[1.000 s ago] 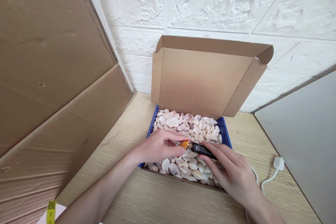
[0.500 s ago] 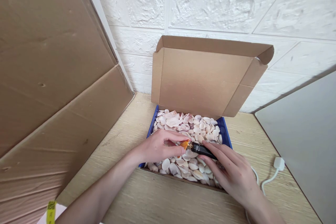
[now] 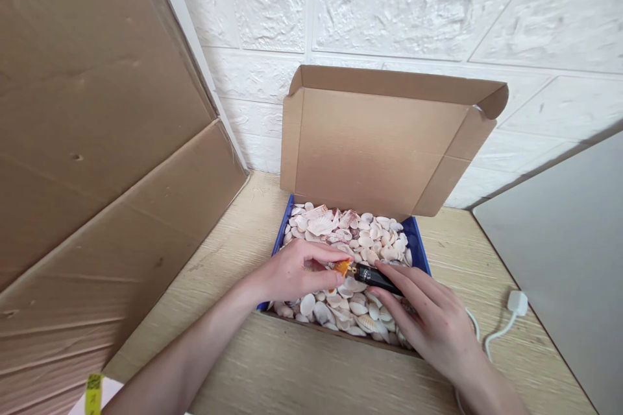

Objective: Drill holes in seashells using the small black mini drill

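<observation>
My left hand [image 3: 300, 269] pinches a small orange shell [image 3: 342, 267] between thumb and fingers. My right hand [image 3: 431, 318] is wrapped round a black pen-shaped mini drill [image 3: 377, 277] with a brass-coloured tip. That tip points left and meets the orange shell or sits right by it; the exact contact is too small to make out. Both hands are above an open box [image 3: 419, 246] with blue sides. Pale seashells [image 3: 335, 233] fill the box beneath them, partly hidden by my hands.
The box's brown cardboard lid [image 3: 379, 149] stands raised at the back, before a white brick-patterned wall [image 3: 389, 6]. A large cardboard panel [image 3: 97, 110] rises on the left, a grey panel [image 3: 574, 253] on the right. A white plug with cable [image 3: 516, 303] lies on the wooden tabletop [image 3: 292, 369].
</observation>
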Motion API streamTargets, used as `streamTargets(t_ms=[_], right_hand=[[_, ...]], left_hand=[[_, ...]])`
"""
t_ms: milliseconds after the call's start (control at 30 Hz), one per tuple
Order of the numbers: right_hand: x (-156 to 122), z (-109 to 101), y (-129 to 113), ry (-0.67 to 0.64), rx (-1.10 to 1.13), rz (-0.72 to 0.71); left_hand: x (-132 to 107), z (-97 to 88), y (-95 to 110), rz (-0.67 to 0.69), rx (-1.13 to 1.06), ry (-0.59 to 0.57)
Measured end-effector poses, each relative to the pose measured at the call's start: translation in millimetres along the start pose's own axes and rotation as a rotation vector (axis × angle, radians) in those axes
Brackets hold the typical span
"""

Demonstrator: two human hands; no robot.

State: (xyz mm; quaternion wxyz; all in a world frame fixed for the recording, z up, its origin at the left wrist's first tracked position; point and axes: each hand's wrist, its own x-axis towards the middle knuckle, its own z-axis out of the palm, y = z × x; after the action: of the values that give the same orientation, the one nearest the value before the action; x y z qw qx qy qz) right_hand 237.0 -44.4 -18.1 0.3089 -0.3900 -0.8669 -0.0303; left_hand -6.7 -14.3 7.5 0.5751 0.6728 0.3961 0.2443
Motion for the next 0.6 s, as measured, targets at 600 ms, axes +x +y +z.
streamTargets(t_ms=[600], right_hand=[[1.2, 0.7, 0.1, 0.005, 0.010, 0.006]], left_hand=[[0.5, -0.2, 0.0, -0.003, 0.033, -0.009]])
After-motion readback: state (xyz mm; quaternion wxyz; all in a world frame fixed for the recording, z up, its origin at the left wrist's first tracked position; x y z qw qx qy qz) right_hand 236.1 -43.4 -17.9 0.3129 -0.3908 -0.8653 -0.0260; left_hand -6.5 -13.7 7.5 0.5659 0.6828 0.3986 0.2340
